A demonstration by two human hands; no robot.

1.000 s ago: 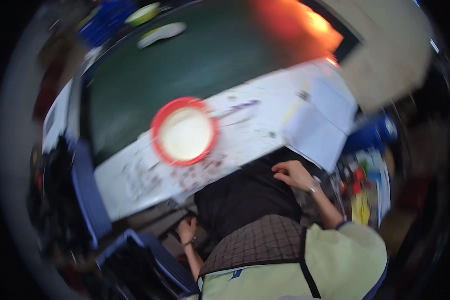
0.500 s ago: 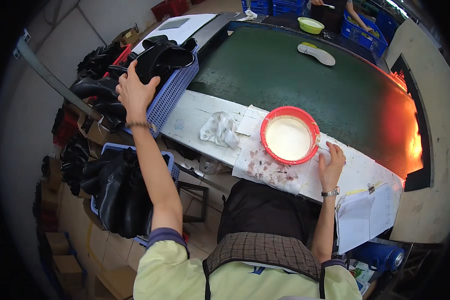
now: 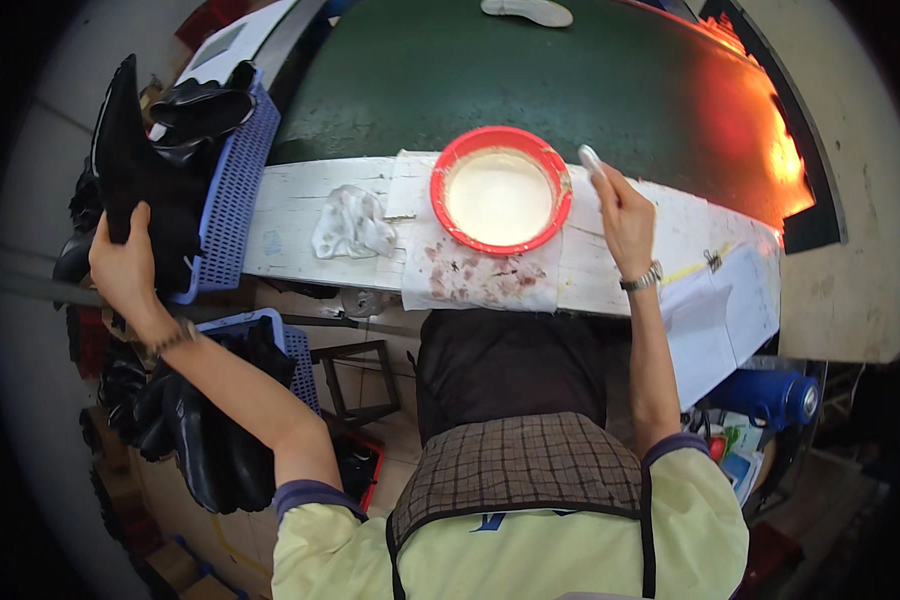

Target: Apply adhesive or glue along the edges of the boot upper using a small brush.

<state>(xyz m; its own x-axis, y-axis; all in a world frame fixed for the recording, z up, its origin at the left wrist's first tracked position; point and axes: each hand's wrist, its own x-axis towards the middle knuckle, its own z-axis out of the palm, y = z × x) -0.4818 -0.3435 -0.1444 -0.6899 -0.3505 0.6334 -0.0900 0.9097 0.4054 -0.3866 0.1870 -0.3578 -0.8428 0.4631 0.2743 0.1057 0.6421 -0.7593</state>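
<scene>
In the head view, the left hand has its grip closed on the lower part of a tall black boot, raised beside the blue basket at the worktop's left end. The right hand closes its grip round a pale, slender tool, only its end showing, just right of the red bowl of creamy liquid. The bowl stands near the worktop's back edge, overlapping a stained cloth that reaches the front edge. A bare white strip runs between basket and crumpled cloth, another between stained cloth and papers; the papers overhang the front edge. Beyond the back edge spreads a green belt, glowing orange at right. The papers' markings are too small to read; a blue mark on the shirt is partly hidden.
</scene>
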